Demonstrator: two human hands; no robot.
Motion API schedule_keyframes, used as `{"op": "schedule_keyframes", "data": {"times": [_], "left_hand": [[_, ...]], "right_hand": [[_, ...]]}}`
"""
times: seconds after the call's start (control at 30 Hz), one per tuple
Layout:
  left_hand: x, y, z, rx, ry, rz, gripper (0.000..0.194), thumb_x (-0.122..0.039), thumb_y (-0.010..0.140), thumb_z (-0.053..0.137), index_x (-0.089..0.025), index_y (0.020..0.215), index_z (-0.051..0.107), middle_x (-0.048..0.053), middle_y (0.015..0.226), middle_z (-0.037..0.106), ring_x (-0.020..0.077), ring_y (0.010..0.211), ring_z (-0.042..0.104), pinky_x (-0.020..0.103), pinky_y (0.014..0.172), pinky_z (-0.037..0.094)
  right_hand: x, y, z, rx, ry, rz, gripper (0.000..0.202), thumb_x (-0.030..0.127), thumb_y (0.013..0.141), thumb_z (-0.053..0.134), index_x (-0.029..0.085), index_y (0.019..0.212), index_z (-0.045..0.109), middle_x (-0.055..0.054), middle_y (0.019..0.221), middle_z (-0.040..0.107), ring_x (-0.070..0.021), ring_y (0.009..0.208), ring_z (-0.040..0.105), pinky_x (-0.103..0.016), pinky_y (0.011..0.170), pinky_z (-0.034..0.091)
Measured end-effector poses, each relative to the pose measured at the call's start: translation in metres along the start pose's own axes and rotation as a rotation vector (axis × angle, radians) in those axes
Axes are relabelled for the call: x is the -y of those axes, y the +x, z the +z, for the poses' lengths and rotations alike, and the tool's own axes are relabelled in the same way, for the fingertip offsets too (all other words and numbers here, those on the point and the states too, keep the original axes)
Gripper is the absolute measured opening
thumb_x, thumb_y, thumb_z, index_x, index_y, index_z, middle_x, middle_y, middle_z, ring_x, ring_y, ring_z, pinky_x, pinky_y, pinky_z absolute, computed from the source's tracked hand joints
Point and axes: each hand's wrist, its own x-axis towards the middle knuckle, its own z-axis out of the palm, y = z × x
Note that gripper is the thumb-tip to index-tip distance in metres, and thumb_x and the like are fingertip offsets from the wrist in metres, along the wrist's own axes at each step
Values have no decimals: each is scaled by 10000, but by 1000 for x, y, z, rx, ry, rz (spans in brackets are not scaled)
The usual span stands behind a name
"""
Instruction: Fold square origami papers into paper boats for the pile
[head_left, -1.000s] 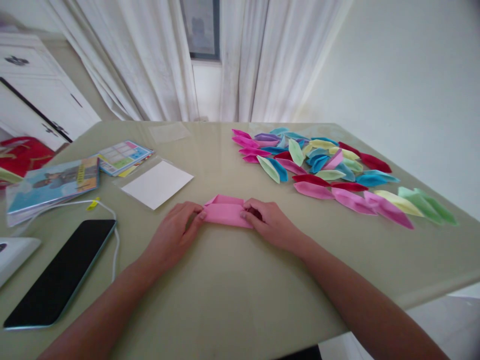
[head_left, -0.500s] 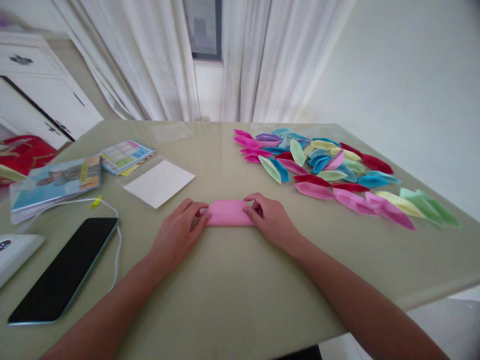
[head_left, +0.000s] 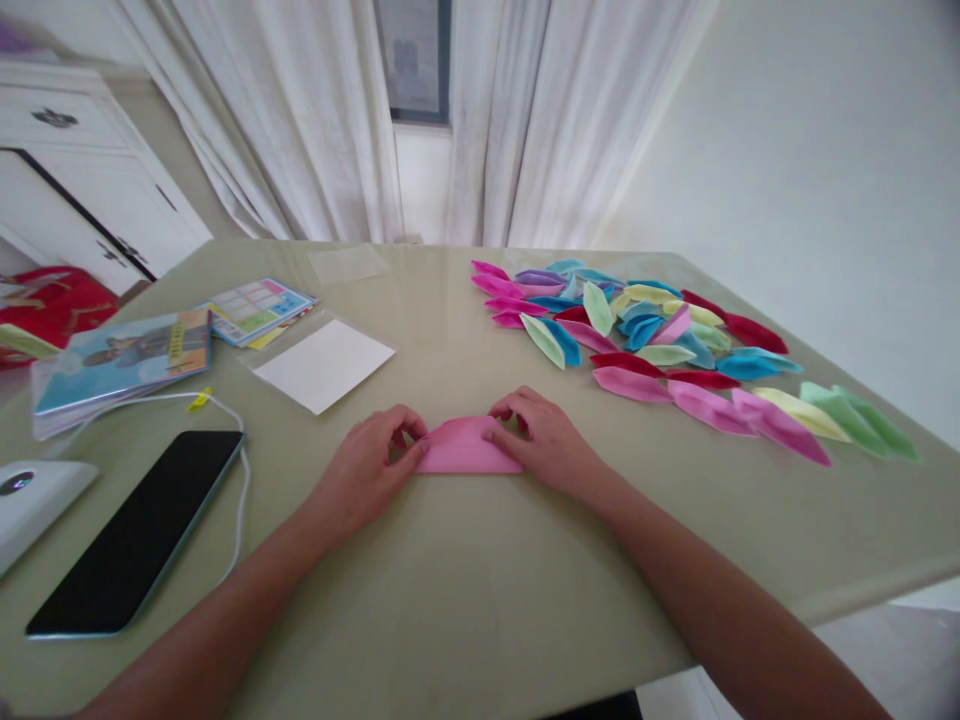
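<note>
A folded piece of pink paper (head_left: 469,447) lies between my hands at the middle of the table. Its near edge is long and straight, and the far corners slope inward. My left hand (head_left: 373,452) pinches the paper's left end between thumb and fingers. At the other end, my right hand (head_left: 546,440) grips the right side, thumb on top and fingers curled behind. Several folded paper pieces (head_left: 637,335) in pink, red, blue, green, yellow and purple spread over the right part of the table.
White paper in a clear sleeve (head_left: 326,366) lies ahead of my left hand. To the left are a phone (head_left: 139,535), a white cable (head_left: 241,490), a white device (head_left: 45,500), a stack of booklets (head_left: 124,362) and a colourful card (head_left: 259,308). Curtains hang behind the table (head_left: 450,580).
The pink paper and both hands have come slightly nearer to me. The paper's far part now looks raised and more sharply sloped. The whole view has shifted a little.
</note>
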Motion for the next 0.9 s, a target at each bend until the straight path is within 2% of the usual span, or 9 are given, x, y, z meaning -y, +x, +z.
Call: {"op": "schedule_keyframes", "data": {"times": [0.07,0.17,0.23,0.37,0.43,0.6,0.7,0.77,0.9], "left_hand": [[-2,0,-3,-49,-121,-39,258,-453,954,631,-204,984,693,28,841,704,198,703,620,303,607,453],[-6,0,-7,-115,-276,-52,362,-524,934,672,-194,1078,718,40,913,736,201,778,667,292,657,506],[-9,-1,-9,-84,-310,-46,377,-547,941,663,-192,1042,743,32,886,732,200,782,662,283,664,502],[-19,-4,-11,-22,-349,-86,419,-582,934,644,-199,793,736,-12,654,623,161,607,551,254,539,412],[-23,-5,-11,9,-430,-120,416,-603,904,675,-203,818,752,-4,662,652,171,609,584,258,544,455],[-24,-6,-8,220,-567,-198,437,-629,853,740,-193,862,775,49,738,768,224,645,700,308,592,559],[-24,-8,-7,192,-540,-188,416,-614,862,736,-205,799,773,46,732,773,233,668,712,315,619,565],[-25,-9,-6,176,-540,-174,394,-599,873,728,-212,826,780,41,750,776,234,687,714,315,630,565],[-28,-11,-5,243,-571,-162,403,-603,874,726,-204,865,781,40,715,763,223,635,702,306,592,554]], "right_hand": [[0,0,-3,-21,95,-3,187,356,996,721,171,990,743,-48,969,682,-165,808,603,-306,749,441],[2,1,-7,-100,264,-21,267,392,1003,703,174,856,742,-23,834,665,-143,705,559,-291,675,417],[4,1,-9,-132,371,-40,304,431,979,730,175,817,750,-14,787,650,-136,673,537,-288,645,402],[6,-1,-9,-125,585,-15,309,477,916,797,179,836,788,-15,783,662,-142,690,548,-286,630,398],[5,-1,-9,-121,661,16,309,487,885,823,182,835,811,-20,778,682,-147,698,564,-285,627,404],[4,0,-8,-168,725,80,292,468,806,888,181,819,838,-29,766,716,-149,701,585,-278,628,423],[4,1,-8,-119,811,140,316,499,809,870,187,838,831,-22,761,722,-150,697,594,-271,624,438],[5,1,-8,-108,853,149,315,501,813,863,190,834,826,-19,756,720,-147,692,594,-270,628,446],[9,-1,-11,-109,862,118,304,481,781,895,186,799,821,-19,745,709,-146,684,585,-273,633,452]]}}
